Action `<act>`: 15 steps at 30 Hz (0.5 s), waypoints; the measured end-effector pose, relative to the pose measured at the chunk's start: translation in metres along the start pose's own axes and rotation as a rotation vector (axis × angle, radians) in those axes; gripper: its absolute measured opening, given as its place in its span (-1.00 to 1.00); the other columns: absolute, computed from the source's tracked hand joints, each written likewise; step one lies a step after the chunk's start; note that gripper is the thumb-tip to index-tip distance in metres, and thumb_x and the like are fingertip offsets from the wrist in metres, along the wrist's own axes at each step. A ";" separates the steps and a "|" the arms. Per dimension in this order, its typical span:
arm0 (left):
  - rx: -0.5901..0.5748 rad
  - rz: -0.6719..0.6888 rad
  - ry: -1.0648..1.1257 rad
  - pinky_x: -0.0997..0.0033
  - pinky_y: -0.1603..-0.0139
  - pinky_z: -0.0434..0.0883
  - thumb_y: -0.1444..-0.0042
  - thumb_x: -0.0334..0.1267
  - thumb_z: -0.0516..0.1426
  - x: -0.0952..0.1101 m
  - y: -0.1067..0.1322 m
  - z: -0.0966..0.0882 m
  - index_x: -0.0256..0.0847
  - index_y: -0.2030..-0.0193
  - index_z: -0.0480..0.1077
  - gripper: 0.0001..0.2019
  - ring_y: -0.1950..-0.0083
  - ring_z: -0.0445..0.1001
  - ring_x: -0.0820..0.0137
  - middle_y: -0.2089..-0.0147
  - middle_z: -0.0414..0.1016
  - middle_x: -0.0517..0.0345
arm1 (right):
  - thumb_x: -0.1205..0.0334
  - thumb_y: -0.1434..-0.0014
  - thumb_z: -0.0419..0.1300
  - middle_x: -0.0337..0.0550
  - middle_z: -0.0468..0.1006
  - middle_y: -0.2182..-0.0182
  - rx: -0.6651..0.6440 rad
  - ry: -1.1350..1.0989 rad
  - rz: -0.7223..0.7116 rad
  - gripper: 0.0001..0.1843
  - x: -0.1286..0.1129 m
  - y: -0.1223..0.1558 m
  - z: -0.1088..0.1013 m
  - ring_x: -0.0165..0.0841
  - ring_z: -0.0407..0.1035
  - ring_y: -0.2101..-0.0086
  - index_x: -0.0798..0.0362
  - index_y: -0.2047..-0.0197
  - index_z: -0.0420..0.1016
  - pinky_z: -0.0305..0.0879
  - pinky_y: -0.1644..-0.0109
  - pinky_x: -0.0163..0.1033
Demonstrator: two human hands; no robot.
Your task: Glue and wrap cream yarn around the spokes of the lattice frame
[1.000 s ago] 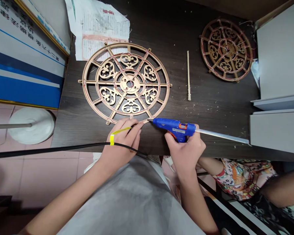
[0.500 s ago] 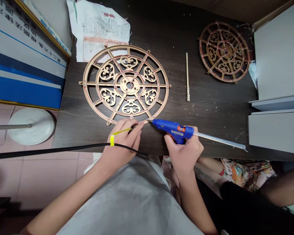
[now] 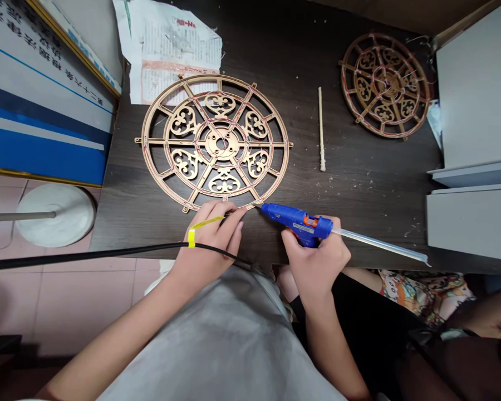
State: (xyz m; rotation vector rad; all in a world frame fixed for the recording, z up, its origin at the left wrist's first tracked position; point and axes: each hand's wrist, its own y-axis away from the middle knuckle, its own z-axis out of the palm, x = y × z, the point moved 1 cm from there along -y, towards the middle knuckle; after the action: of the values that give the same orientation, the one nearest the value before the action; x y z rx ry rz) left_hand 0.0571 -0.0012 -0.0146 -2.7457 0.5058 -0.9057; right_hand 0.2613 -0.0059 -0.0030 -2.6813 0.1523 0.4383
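Note:
A round gold-coloured openwork frame [image 3: 195,193], spoked like a wheel with scroll ornaments and thin reddish wire along its rings, lies flat on the table. At its near rim is my left hand [image 3: 211,236], fingers curled and pressed together on the edge; what lies under the fingertips is hidden. My right hand [image 3: 317,262] grips a blue hot glue gun [image 3: 290,215], its nozzle touching or just over the rim beside my left fingertips. From the gun's back sticks a long clear glue stick [image 3: 379,245]. A black cable with a yellow tag [image 3: 191,238] crosses my left hand.
A second round frame [image 3: 361,120] lies at the far right of the dark table [image 3: 300,67]. Between the two frames is a thin pale stick [image 3: 321,128]. Printed paper [image 3: 167,50] lies behind the first frame. White boxes [image 3: 471,223] border the right; another person sits there.
The glue gun and my right hand have shifted very slightly right. My left hand stays at the rim. The person at the right has moved.

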 end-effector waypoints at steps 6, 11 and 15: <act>0.004 0.003 0.008 0.17 -0.13 0.44 -0.25 -0.47 0.16 0.001 -0.001 0.000 -0.35 -0.15 0.49 -0.67 -0.07 0.37 0.19 -0.02 0.50 -0.10 | 0.19 0.00 0.34 -0.22 0.53 0.45 0.029 -0.007 -0.029 -0.72 -0.002 0.000 0.001 -0.24 0.48 0.47 0.01 0.23 0.39 0.38 0.34 -0.23; 0.005 0.002 0.010 0.16 -0.12 0.45 -0.26 -0.46 0.15 0.001 -0.001 0.000 -0.34 -0.16 0.48 -0.66 -0.07 0.37 0.18 -0.03 0.50 -0.10 | 0.18 0.00 0.34 -0.22 0.52 0.46 0.013 -0.002 -0.015 -0.73 -0.002 0.000 0.000 -0.23 0.47 0.48 0.01 0.23 0.38 0.36 0.35 -0.22; 0.006 0.001 0.009 0.14 -0.12 0.46 -0.28 -0.44 0.14 0.000 0.000 0.001 -0.30 -0.16 0.47 -0.67 -0.07 0.38 0.18 -0.04 0.50 -0.09 | 0.17 0.00 0.32 -0.22 0.52 0.46 0.019 0.018 -0.005 -0.73 -0.001 0.001 0.000 -0.23 0.47 0.48 0.00 0.23 0.38 0.36 0.34 -0.22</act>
State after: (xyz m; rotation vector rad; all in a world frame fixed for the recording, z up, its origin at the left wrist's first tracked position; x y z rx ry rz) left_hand 0.0578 -0.0015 -0.0149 -2.7375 0.5053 -0.9178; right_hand 0.2600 -0.0071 -0.0027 -2.6673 0.1544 0.4087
